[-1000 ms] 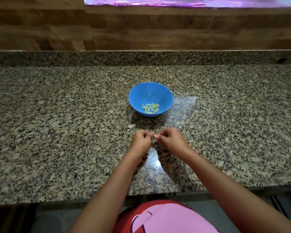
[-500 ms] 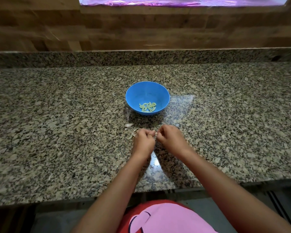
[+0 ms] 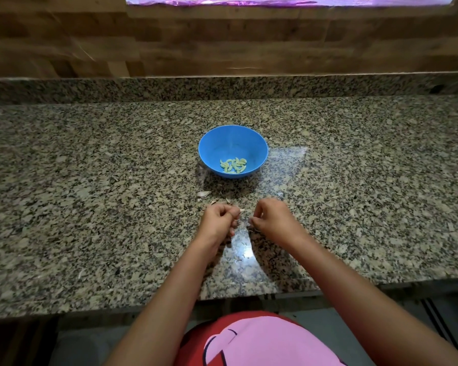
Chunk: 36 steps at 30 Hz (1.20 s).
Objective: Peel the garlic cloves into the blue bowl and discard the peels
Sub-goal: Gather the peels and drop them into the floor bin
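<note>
Pale clove (image 3: pixel 240 210) tip pokes out of left hand (image 3: pixel 218 220), fingers curled round it. Right hand (image 3: pixel 271 219) at its 3 o'clock, apart, pinching what may be a peel scrap (image 3: pixel 250 220); too small to confirm. Blue bowl (image 3: pixel 222 143) at 12, peeled cloves (image 3: pixel 233 165) inside; loose peels (image 3: pixel 204 193) at 11. Strip fully, keep skins out of bowl.

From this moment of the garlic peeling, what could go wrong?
1. The left hand pinches the clove only by its fingertips, short of the blue bowl; it may slip onto the counter.
2. Loose peels lie between the hands and the bowl, pale on speckled stone; some may be missed when discarding.
3. The right hand seems to pinch a piece of peel, which may drop among them.
</note>
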Each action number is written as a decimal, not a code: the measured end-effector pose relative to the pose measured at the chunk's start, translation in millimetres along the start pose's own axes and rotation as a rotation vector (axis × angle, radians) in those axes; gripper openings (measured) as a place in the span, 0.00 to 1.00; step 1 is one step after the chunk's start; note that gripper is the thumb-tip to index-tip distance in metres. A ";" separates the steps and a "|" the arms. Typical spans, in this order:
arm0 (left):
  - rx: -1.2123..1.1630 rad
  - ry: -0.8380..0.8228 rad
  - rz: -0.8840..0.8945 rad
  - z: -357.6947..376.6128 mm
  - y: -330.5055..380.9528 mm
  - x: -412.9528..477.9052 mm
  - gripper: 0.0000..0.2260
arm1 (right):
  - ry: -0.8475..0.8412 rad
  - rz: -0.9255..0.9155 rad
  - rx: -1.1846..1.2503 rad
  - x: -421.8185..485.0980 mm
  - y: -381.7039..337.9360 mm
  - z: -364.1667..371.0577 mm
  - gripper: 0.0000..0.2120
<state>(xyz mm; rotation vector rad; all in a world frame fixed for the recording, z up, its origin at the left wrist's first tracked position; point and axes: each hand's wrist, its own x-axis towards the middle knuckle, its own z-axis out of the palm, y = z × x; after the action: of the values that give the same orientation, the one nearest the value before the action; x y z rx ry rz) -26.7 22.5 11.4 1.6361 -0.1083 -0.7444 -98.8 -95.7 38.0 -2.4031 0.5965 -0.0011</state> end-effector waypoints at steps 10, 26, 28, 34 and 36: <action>0.174 0.053 0.032 2.7 -6.7 -8.1 0.08 | -0.081 -0.023 0.055 -2.6 -4.3 1.3 0.06; 0.465 0.122 0.133 7.4 3.9 -12.9 0.08 | 0.068 -0.198 -0.034 -13.2 -8.2 6.6 0.06; 0.345 0.103 0.038 4.3 2.5 -11.2 0.09 | 0.071 -0.261 -0.061 -14.0 -6.1 2.9 0.05; 0.387 0.064 0.065 -5.3 1.5 -7.7 0.02 | 0.016 -0.136 0.144 -10.3 1.6 0.9 0.05; 0.424 0.065 0.065 -6.0 3.5 -8.2 0.05 | -0.003 -0.091 0.174 -9.5 3.0 3.1 0.05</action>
<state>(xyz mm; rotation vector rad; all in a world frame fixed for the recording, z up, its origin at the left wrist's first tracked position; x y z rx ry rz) -28.8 30.8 18.1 2.0466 -0.2871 -0.6464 -108.1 -91.9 35.1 -2.2583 0.4652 -0.0851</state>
